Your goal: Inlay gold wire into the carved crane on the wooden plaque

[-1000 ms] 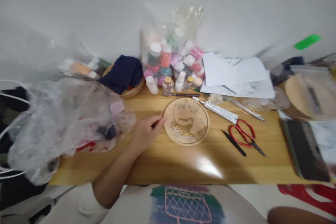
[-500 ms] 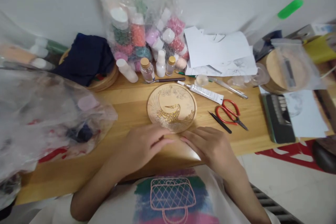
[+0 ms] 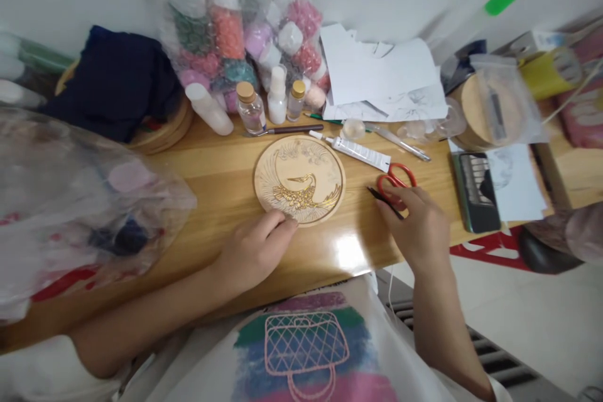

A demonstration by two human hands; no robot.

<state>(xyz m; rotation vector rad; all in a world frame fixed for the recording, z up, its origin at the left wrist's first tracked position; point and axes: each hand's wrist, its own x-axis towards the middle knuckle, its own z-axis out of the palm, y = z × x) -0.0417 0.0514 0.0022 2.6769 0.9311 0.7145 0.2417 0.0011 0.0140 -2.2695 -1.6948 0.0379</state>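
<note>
A round wooden plaque [image 3: 308, 163] bears a gold-outlined crane and finely engraved feathers and flowers. At its lower left rim is my left hand [image 3: 259, 245], thumb and fingers pressed together; whatever may be between the fingertips is too small to name. My right hand [image 3: 419, 226] is over the black tweezers [image 3: 377, 193], with thumb and forefinger on either side of them. The tweezers lie on the table. Just beyond are red-handled scissors [image 3: 402, 171], partly covered by my right fingers. A white glue tube [image 3: 362, 152] lies between the plaque and the scissors.
Small bottles [image 3: 252, 110], a dark-handled tool [image 3: 296, 130] and a craft knife [image 3: 400, 141] line the back. Bagged jars [image 3: 230, 31] and paper sheets [image 3: 377, 81] stand behind. Plastic bagging [image 3: 85, 201] covers the left side; a phone [image 3: 478, 195] lies at right.
My hands have moved apart: the right has gone rightward from below the plaque to the tweezers and scissors, while the left stays at the plaque's lower rim. The view has shifted slightly.
</note>
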